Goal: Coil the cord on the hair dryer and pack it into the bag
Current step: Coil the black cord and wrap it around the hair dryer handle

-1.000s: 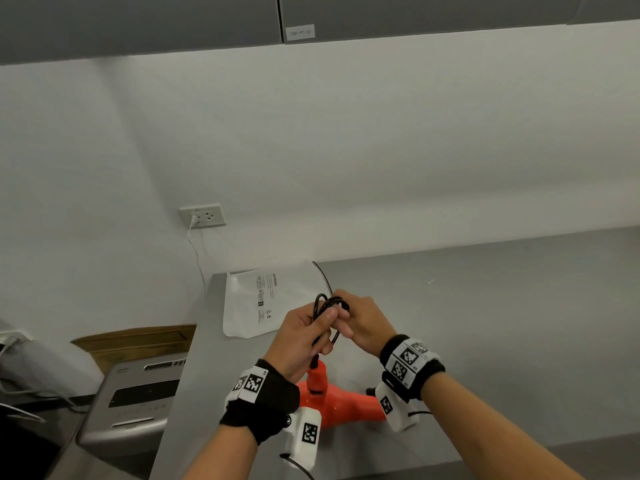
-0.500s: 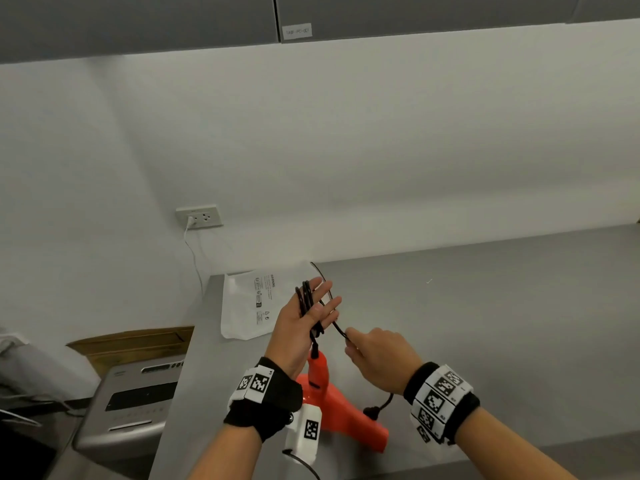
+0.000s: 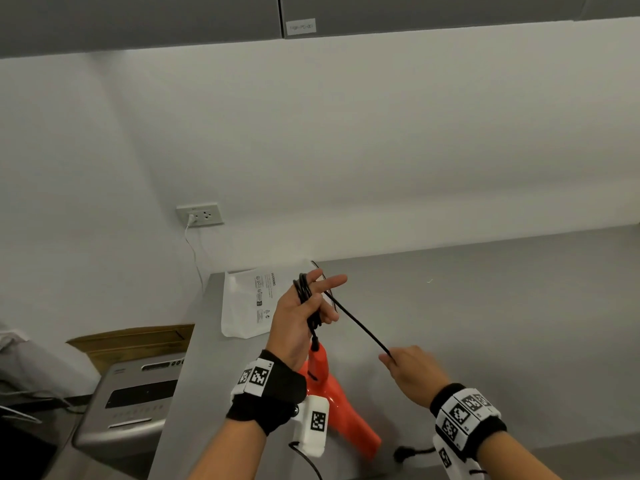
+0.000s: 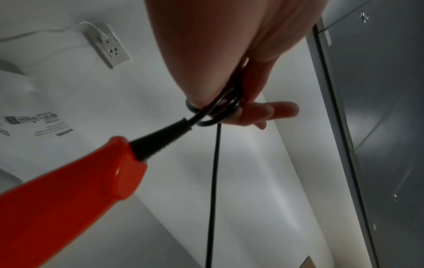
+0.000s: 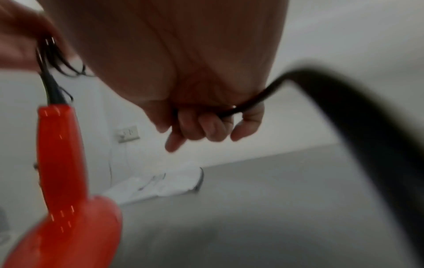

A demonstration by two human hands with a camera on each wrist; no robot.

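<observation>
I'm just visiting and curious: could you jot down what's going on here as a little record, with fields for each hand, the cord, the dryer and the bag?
left hand: holds several loops of black cord, index finger stretched out
right hand: pinches the cord and draws a straight stretch away from the loops
cord: partly coiled; taut between the two hands
plug: lies on the counter, near the right wrist
hair dryer: orange, below the left hand, handle end up
bag: white, flat on the grey counter, behind the hands
packing: not yet done
</observation>
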